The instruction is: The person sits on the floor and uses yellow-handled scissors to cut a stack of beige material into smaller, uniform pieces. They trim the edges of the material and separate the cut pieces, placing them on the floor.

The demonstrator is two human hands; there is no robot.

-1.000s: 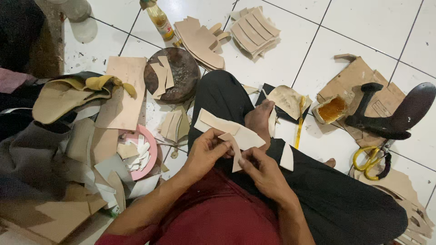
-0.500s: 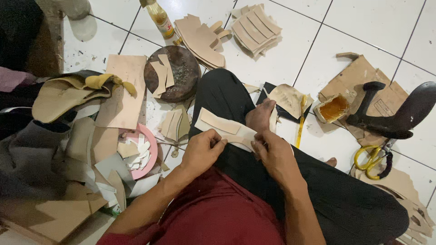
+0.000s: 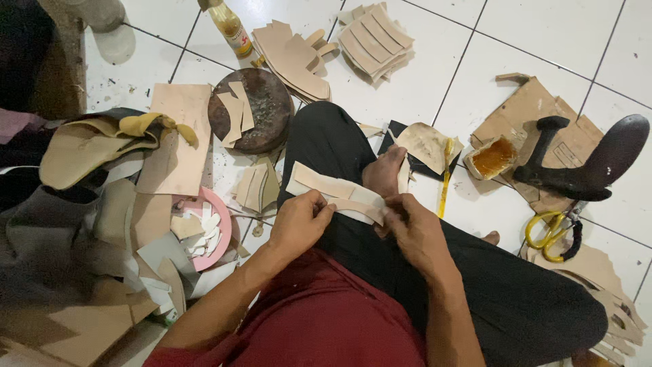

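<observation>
While I look down from the head camera, I see the left hand (image 3: pixel 299 224) and the right hand (image 3: pixel 411 231) together over the lap, on black trousers. Both hands pinch one pale leather strip (image 3: pixel 339 194): the left fingers are closed on its near edge, and the right thumb and fingers are closed on its folded end. The strip lies across the thigh, just beside a bare foot (image 3: pixel 386 173). On the white tile floor (image 3: pixel 543 41), left of the knee, stands a round dark block (image 3: pixel 251 109) with two cut pieces on it, and near it a pink bowl (image 3: pixel 221 217) with scraps. To the right I see yellow-handled scissors (image 3: pixel 550 234), an iron shoe last (image 3: pixel 591 166) on cardboard and a tub of amber glue (image 3: pixel 492 156).
</observation>
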